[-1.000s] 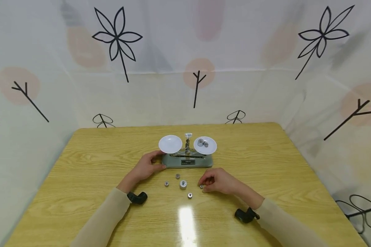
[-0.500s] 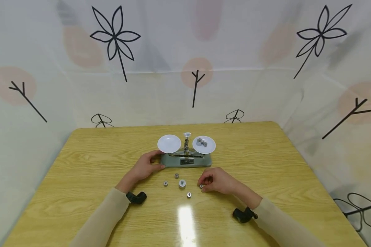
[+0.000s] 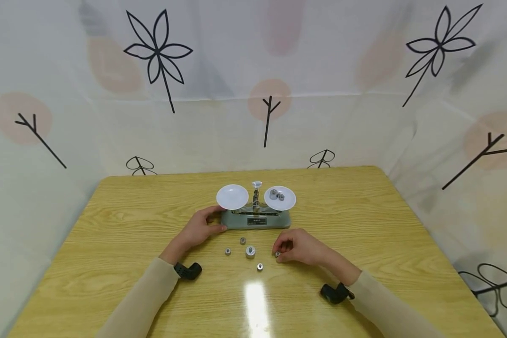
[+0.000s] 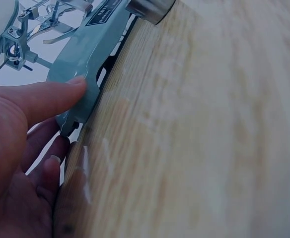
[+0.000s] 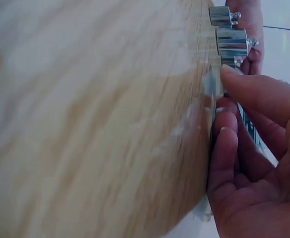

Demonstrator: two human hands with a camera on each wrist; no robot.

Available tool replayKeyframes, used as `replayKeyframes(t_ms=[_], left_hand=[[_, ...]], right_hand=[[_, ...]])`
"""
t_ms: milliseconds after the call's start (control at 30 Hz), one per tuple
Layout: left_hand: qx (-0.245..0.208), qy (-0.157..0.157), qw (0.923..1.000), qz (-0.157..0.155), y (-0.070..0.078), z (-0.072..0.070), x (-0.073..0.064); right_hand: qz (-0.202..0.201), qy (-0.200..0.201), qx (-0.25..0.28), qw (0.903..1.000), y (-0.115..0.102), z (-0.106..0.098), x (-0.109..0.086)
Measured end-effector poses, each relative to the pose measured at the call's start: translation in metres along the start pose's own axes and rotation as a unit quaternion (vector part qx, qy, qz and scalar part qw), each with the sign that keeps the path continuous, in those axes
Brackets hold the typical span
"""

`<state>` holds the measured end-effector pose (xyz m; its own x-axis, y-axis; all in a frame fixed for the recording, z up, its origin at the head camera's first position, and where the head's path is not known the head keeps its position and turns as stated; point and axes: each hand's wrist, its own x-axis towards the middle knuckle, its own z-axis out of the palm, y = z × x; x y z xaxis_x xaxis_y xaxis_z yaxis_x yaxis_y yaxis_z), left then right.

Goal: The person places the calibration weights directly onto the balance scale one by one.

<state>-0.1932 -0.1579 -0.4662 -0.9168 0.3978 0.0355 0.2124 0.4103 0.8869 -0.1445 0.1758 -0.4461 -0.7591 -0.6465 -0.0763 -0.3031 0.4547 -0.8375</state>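
Note:
A balance scale (image 3: pixel 257 220) with a grey-green base and two white pans stands on the table. My left hand (image 3: pixel 200 228) grips the left end of its base, thumb on the front and fingers behind, as the left wrist view shows with the thumb (image 4: pixel 60 96) on the green casting. My right hand (image 3: pixel 302 247) pinches a small metal weight (image 3: pixel 277 254) between thumb and fingertips, low over the tabletop right of the loose weights. In the right wrist view the hand's fingers (image 5: pixel 224 148) hide that weight. Several weights rest in the right pan (image 3: pixel 290 202); the left pan (image 3: pixel 232 197) holds nothing.
Loose weights stand in front of the scale: a large one (image 3: pixel 250 252) and smaller ones at its left (image 3: pixel 227 251), behind it (image 3: pixel 242 241) and in front (image 3: pixel 259 267). A patterned cloth (image 3: pixel 219 136) hangs behind the wooden table (image 3: pixel 152 202).
My right hand has shifted very slightly to the right with the small weight. My left hand keeps its grip on the scale's base.

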Motion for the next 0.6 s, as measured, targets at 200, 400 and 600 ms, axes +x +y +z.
replayKeyframes(t_ms=[200,400,600], left_hand=[[0.004,0.006,1.0000,0.006,0.005,-0.001,-0.003],[-0.001,0.002,1.0000,0.006,0.017,-0.004,-0.007],[0.007,-0.001,1.0000,0.000,0.036,-0.005,-0.013]], right_hand=[[0.011,-0.004,0.009,0.9999,-0.002,-0.002,-0.001],[0.009,-0.006,-0.001,0.9999,-0.001,-0.004,0.000],[0.007,0.001,-0.007,1.0000,0.001,-0.006,-0.002]])
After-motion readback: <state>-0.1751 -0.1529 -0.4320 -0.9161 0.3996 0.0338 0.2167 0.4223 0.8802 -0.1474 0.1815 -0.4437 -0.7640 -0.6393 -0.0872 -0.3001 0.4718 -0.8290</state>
